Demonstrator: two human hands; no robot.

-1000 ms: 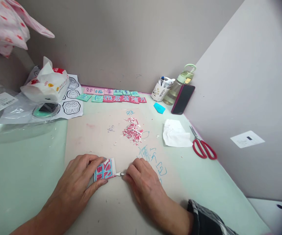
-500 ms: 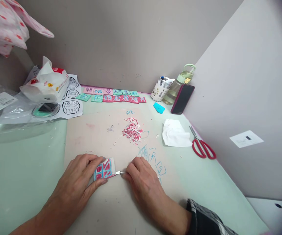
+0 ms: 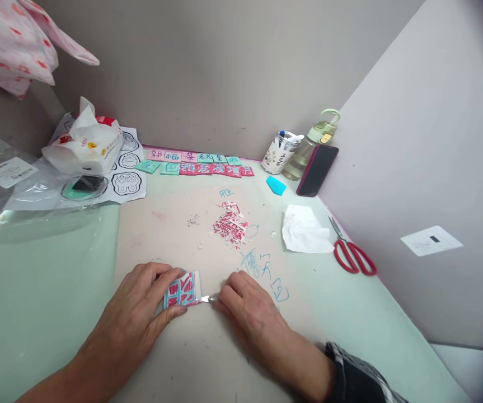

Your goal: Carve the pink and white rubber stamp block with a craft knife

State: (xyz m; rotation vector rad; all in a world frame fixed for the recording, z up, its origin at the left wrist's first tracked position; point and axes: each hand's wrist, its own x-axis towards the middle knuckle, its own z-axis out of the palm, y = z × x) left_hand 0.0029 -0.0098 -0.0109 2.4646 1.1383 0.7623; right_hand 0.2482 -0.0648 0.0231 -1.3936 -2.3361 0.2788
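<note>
My left hand (image 3: 142, 313) grips a small carving block (image 3: 183, 289) flat on the board, with fingers along its far side and the thumb along its near side. The block's face is pink-red with blue outlines and white edges. My right hand (image 3: 249, 313) is closed around a craft knife (image 3: 208, 299), whose handle is mostly hidden in the fist. Its short blade points left at the block's lower right corner, touching it or very close. Beyond the hands lies a heap of pink and white shavings (image 3: 229, 225).
Carved character tiles (image 3: 205, 168) line the back wall. A tissue pack (image 3: 88, 145) sits at the left. At the right are a pen jar (image 3: 278, 159), a bottle (image 3: 302, 154), a phone (image 3: 317, 170), crumpled tissue (image 3: 305, 232), a blue scrap (image 3: 276, 185) and red-handled scissors (image 3: 352, 254).
The whole view has shifted slightly, so everything appears a little further right. Both hands keep their holds, and the blade stays at the block's lower right corner.
</note>
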